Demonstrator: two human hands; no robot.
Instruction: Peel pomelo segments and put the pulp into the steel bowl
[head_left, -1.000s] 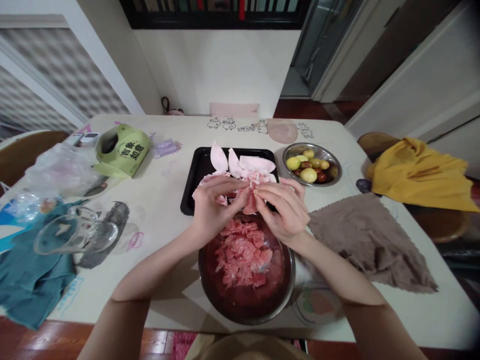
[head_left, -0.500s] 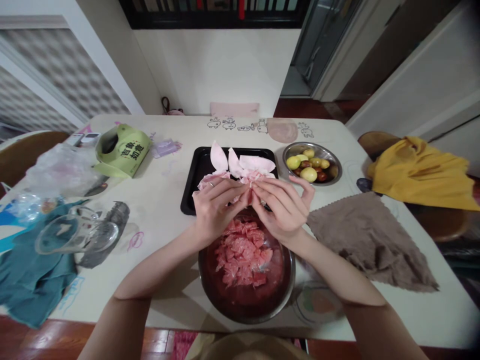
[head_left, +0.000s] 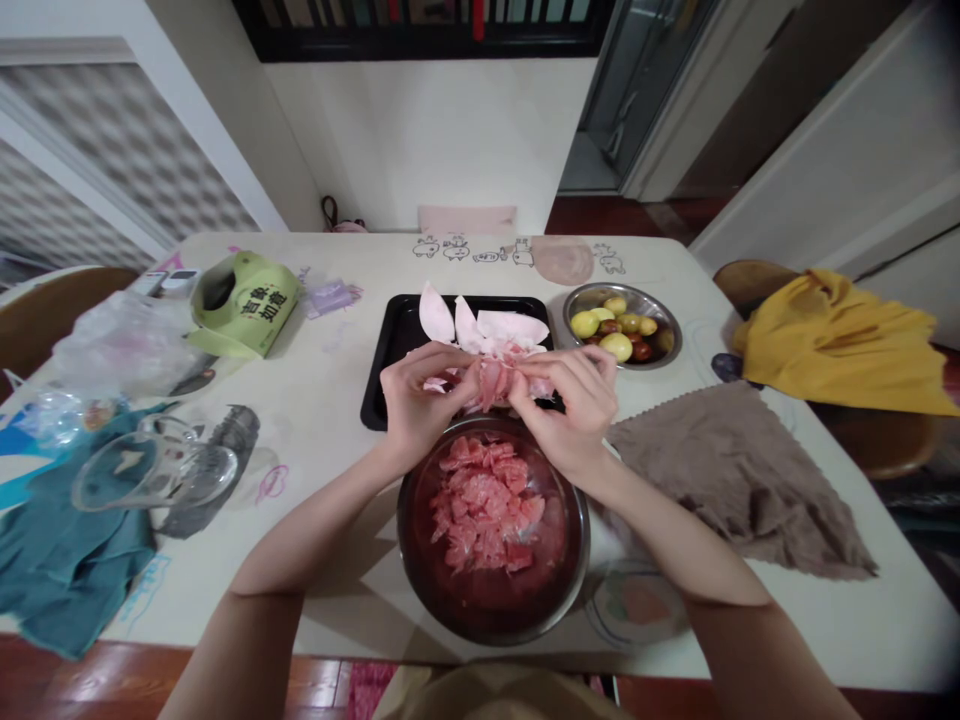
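My left hand (head_left: 426, 398) and my right hand (head_left: 571, 402) pinch a pink pomelo segment (head_left: 495, 384) between them, its red flesh showing between the fingertips. They hold it over the near edge of a black tray (head_left: 384, 365). White-pink pieces of thick peel (head_left: 514, 326) lie in that tray, and paler scraps behind my fingers are partly hidden. Just below my hands stands a steel bowl (head_left: 491, 625) with a heap of loose red pomelo flesh (head_left: 487, 505) in it.
A steel bowl (head_left: 670, 355) of small green, yellow and brown fruits stands right of the tray. A brown cloth (head_left: 739, 480) lies at right, yellow fabric (head_left: 840, 340) over a chair. At left are a glass pitcher (head_left: 124, 470), a teal cloth (head_left: 71, 560), a plastic bag (head_left: 124, 340) and a green box (head_left: 259, 310).
My fingers have spread apart slightly along the segment, and more of its red flesh shows between them. Both hands stay over the tray's near edge.
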